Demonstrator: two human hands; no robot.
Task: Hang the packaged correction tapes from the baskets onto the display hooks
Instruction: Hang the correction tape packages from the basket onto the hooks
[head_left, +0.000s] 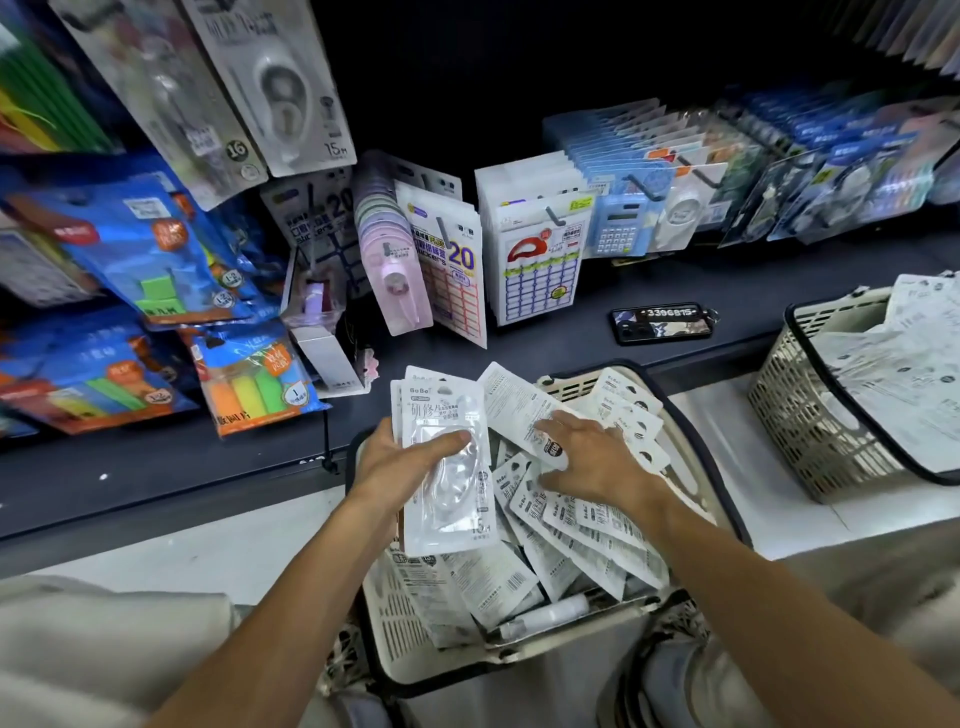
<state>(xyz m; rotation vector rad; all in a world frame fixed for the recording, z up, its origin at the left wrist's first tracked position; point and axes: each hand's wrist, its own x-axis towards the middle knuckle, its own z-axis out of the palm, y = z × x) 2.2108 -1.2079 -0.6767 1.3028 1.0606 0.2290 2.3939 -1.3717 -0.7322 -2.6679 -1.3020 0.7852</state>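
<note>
The small stack of white packaged correction tapes with clear blisters (448, 457) is in your left hand (402, 460), above the near cream plastic basket with the black rim (675, 415); the thumb is curled over the front of the top pack and the fingers are behind, so the hand is clamped on the stack. Your right hand (597, 457) lies with the fingers spread and nearly straight on the loose white packs in the basket (582, 525), pressing on them; it pinches nothing that I can see. I judge that you are in the collecting step: you gather packs into the left hand, and no pack goes to a hook yet. For the next move you need to take one more pack with the right hand, turn it face up with the hanging hole at the top like the others, and add it to the stack. The second cream basket with white packs (810, 415) stands well apart on the right, and the dark phone with the number tag (662, 325) lies on the dark grey shelf (545, 332) behind
</note>
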